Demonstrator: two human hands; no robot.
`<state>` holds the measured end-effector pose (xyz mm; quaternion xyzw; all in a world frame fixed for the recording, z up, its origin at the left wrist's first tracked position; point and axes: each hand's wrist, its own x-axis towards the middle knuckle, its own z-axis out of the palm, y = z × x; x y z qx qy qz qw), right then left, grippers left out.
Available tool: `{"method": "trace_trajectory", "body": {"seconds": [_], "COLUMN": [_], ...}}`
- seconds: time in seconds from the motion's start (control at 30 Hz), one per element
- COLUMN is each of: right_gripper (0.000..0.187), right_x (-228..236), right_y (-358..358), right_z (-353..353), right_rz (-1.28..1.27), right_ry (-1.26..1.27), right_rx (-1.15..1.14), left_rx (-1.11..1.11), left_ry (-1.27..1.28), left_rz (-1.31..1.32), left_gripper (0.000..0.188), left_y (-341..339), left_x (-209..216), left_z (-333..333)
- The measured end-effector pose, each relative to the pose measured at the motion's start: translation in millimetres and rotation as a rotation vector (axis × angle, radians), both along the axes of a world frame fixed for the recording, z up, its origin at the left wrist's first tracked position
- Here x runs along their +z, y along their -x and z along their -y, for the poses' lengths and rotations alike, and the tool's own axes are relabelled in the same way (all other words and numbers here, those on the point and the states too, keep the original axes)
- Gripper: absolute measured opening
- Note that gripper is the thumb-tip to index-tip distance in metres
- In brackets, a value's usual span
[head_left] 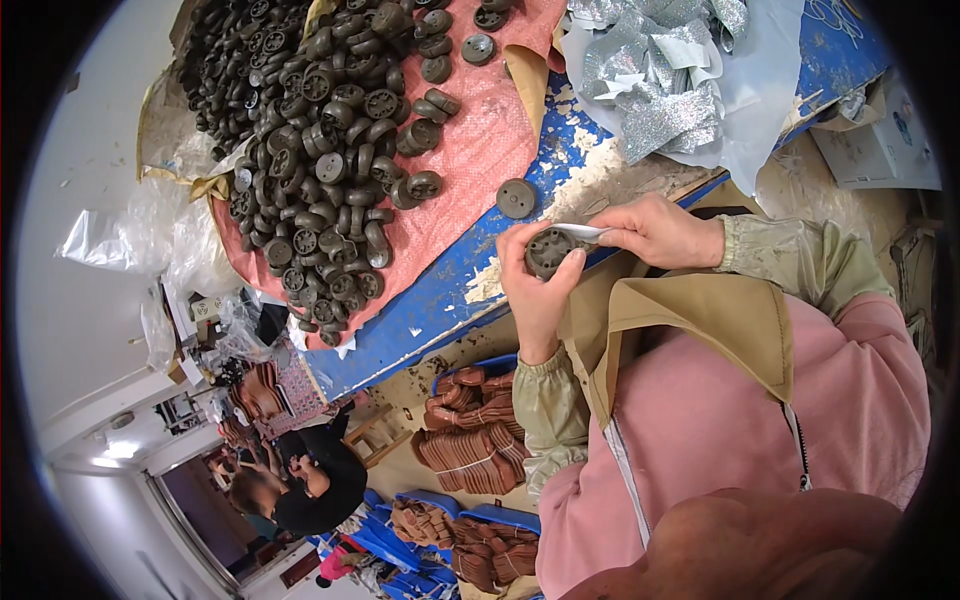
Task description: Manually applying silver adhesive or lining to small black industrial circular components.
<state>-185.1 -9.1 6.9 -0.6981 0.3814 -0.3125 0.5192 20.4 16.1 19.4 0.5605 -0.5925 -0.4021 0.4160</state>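
Note:
My left hand (pixel 535 300) grips a round, dark grey-brown wheel-like piece (pixel 548 254) with holes in its face, thumb and fingers around its rim. A pale strip (pixel 582 231) runs along the upper edge of that piece. Its other end is pinched between the thumb and fingers of my right hand (pixel 657 232). Just beyond my hands, another round dark piece (pixel 516 198) lies on the worn blue table (pixel 425 312). Farther right on the table, crumpled silver glittery strips (pixel 665 105) with white backing lie on a clear plastic sheet (pixel 752 110).
A large heap of similar dark round pieces (pixel 310 150) covers a pink woven sheet (pixel 478 130) at the far left. Bundled brown pieces (pixel 475 455) fill blue containers below the table. A person in black (pixel 320 480) is at lower left. A white box (pixel 885 140) stands at right.

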Motion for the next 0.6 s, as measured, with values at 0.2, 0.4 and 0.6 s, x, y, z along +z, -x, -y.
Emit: {"method": "trace_trajectory", "body": {"seconds": [0.2, 0.4, 0.6], "right_gripper": [0.019, 0.017, 0.02], "right_x": [6.4, 0.5, 7.4], "right_y": [-3.7, -6.6, 2.8], "right_z": [-4.6, -5.8, -4.3], "right_rz": [-0.053, -0.085, -0.014], "right_ry": [0.045, 0.104, -0.086], "right_rx": [0.024, -0.012, -0.006], "left_rx": [0.032, 0.044, -0.129], "left_ry": [0.024, -0.12, -0.206], "left_rz": [-0.11, -0.332, -0.58], "left_gripper": [0.041, 0.061, 0.083], "left_y": [7.7, 19.4, 10.1], "left_x": [-13.6, -14.3, 4.0], "left_z": [-4.8, -8.5, -11.0]}}
